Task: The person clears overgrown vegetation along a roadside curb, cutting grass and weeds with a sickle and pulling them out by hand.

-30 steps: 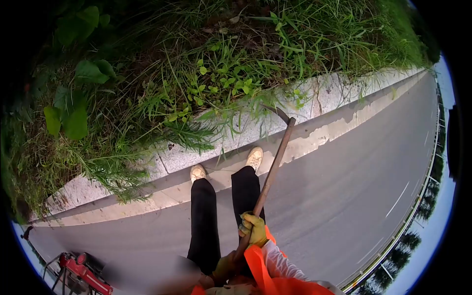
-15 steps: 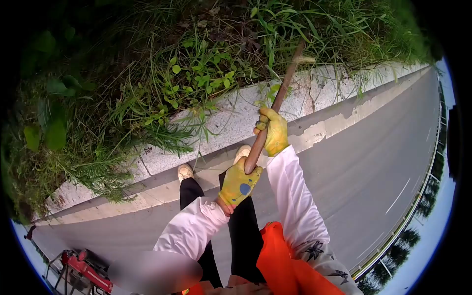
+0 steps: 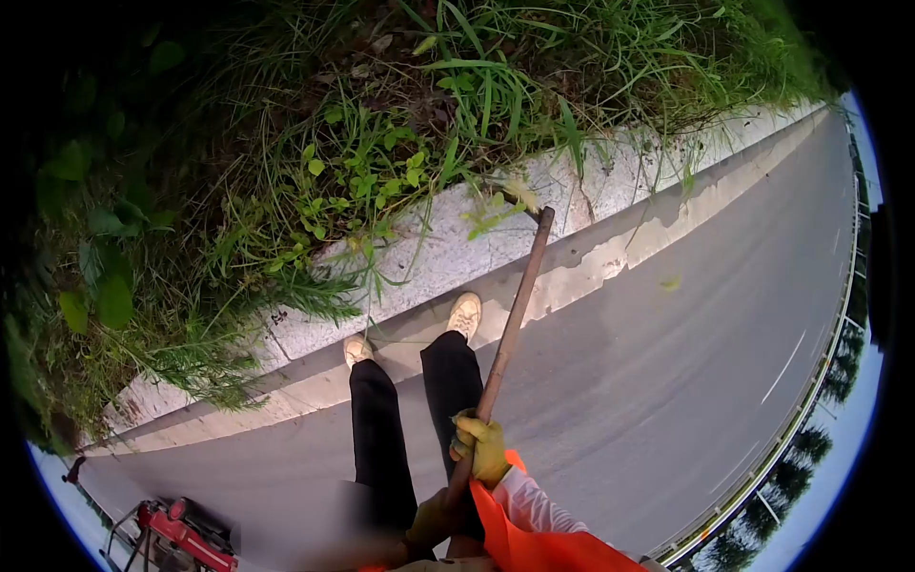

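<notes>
My right hand [image 3: 483, 448], in a yellow work glove, is wrapped round the long wooden handle of a hoe [image 3: 519, 315]. My left hand [image 3: 434, 520], gloved and in shadow low in the view, is closed round the handle's rear end. The handle slants up and away across the kerb edge. At its far end a thin dark head lies over the pale stone kerb [image 3: 438, 229], partly covered by a green weed [image 3: 491, 219]; the blade's shape is hard to make out.
Grass and weeds [image 3: 381, 143] grow thickly beyond the kerb. My shoes [image 3: 465, 315] stand beside it on the road edge. Grey asphalt [image 3: 667, 362] stretches to the right towards a guardrail [image 3: 810, 410]. A red machine or cart [image 3: 181, 534] stands at the lower left.
Both hands have drawn the hoe back towards my body, bringing its far end out of the grass onto the kerb. A small green scrap now shows over the road.
</notes>
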A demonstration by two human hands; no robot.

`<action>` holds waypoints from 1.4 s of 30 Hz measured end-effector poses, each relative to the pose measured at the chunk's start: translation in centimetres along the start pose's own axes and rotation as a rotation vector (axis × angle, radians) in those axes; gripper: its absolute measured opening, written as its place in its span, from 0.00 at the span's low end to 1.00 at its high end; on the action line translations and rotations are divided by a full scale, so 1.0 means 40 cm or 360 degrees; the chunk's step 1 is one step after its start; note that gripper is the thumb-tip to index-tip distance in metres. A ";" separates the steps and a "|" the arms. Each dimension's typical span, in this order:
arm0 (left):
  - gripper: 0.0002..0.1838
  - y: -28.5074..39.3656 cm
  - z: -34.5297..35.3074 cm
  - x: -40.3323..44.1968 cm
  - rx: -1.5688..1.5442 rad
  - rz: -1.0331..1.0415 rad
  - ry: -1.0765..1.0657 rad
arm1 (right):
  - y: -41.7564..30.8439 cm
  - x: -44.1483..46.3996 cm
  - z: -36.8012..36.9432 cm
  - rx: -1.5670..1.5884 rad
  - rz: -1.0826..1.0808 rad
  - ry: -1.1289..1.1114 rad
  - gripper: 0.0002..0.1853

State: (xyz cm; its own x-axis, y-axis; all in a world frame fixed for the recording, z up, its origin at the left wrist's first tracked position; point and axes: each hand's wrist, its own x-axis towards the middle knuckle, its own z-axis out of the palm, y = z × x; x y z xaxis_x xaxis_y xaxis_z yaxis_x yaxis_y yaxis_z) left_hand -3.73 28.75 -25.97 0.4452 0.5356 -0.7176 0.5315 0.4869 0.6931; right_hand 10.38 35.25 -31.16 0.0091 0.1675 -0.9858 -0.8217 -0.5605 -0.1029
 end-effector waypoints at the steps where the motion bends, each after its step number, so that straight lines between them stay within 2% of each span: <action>1: 0.19 -0.004 -0.004 0.029 0.0188 -0.0033 0.0027 | -0.028 0.048 0.017 -0.0064 -0.0044 -0.0026 0.04; 4: 0.15 0.096 -0.060 0.272 -0.0425 -0.0358 0.0152 | -0.239 0.244 0.140 -0.0210 -0.0355 -0.0163 0.06; 5: 0.13 0.126 -0.068 0.332 -0.0580 -0.0487 0.0170 | -0.286 0.268 0.155 -0.0203 -0.0329 -0.0172 0.07; 6: 0.12 0.158 -0.065 0.351 -0.0582 -0.0576 0.0190 | -0.310 0.280 0.153 -0.0191 -0.0306 -0.0179 0.08; 7: 0.12 0.069 0.004 0.360 -0.0469 -0.0258 0.0385 | -0.305 0.278 0.136 -0.0193 -0.0290 -0.0164 0.08; 12: 0.12 0.104 0.036 0.378 -0.0636 -0.0465 0.0399 | -0.307 0.304 0.091 -0.0155 -0.0349 -0.0211 0.06; 18: 0.14 0.012 0.008 0.326 -0.0338 -0.0551 0.0334 | -0.222 0.291 0.077 -0.0005 -0.0307 -0.0278 0.06; 20: 0.13 -0.075 0.028 0.254 0.0144 -0.0087 0.0513 | -0.166 0.255 0.043 0.0048 -0.0196 -0.0227 0.04; 21: 0.13 -0.077 0.020 0.217 0.0244 -0.0165 0.0398 | -0.135 0.232 0.024 0.0061 -0.0159 -0.0224 0.04; 22: 0.14 -0.085 0.024 0.185 0.0144 -0.0237 0.0372 | -0.113 0.214 0.012 0.0075 -0.0126 -0.0219 0.04; 24: 0.13 -0.053 0.026 0.189 0.0377 0.0026 0.0519 | -0.135 0.190 0.039 -0.0042 -0.0039 -0.0146 0.05; 25: 0.15 -0.051 0.031 0.232 0.0201 -0.0086 0.0567 | -0.171 0.220 0.060 -0.0097 -0.0071 -0.0146 0.05; 28: 0.14 0.158 -0.064 0.470 0.0004 -0.0144 0.0685 | -0.400 0.318 0.214 -0.0105 -0.0486 -0.0235 0.07; 29: 0.14 0.211 -0.093 0.539 -0.0002 -0.0082 0.0745 | -0.477 0.306 0.267 -0.0156 -0.0565 -0.0328 0.08; 30: 0.12 0.210 -0.103 0.602 0.0194 0.0105 0.0974 | -0.538 0.272 0.317 -0.0191 -0.0737 -0.0463 0.08; 31: 0.12 0.210 -0.139 0.658 0.0126 0.0384 0.0955 | -0.591 0.224 0.372 -0.0210 -0.0955 -0.0587 0.08; 32: 0.12 0.253 -0.167 0.688 0.0007 0.0514 0.0944 | -0.612 0.191 0.396 -0.0241 -0.1162 -0.0706 0.08; 34: 0.12 0.273 -0.163 0.703 -0.0340 0.0548 0.0763 | -0.626 0.153 0.384 -0.0254 -0.1184 -0.0598 0.07; 35: 0.12 0.289 -0.151 0.680 -0.0254 0.0527 0.0736 | -0.645 0.128 0.397 -0.0244 -0.1222 -0.0542 0.07; 38: 0.13 0.286 -0.100 0.497 0.0078 0.0339 0.0445 | -0.567 0.069 0.255 -0.0117 -0.1032 -0.0438 0.07; 40: 0.14 0.207 -0.073 0.405 0.0144 0.0392 0.0133 | -0.457 0.047 0.127 0.0070 -0.0938 -0.0372 0.05; 42: 0.14 0.115 -0.059 0.332 0.0043 0.0245 -0.0266 | -0.333 0.027 0.030 0.0297 -0.0880 -0.0147 0.05</action>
State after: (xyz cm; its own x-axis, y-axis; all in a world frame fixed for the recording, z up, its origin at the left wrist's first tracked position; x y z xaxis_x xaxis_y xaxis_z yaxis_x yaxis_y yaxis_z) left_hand 2.94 39.73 -32.14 0.6348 0.4792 -0.6061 0.4659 0.3885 0.7950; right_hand 20.65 43.84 -30.68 0.4221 0.4689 -0.7758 -0.7954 -0.2189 -0.5651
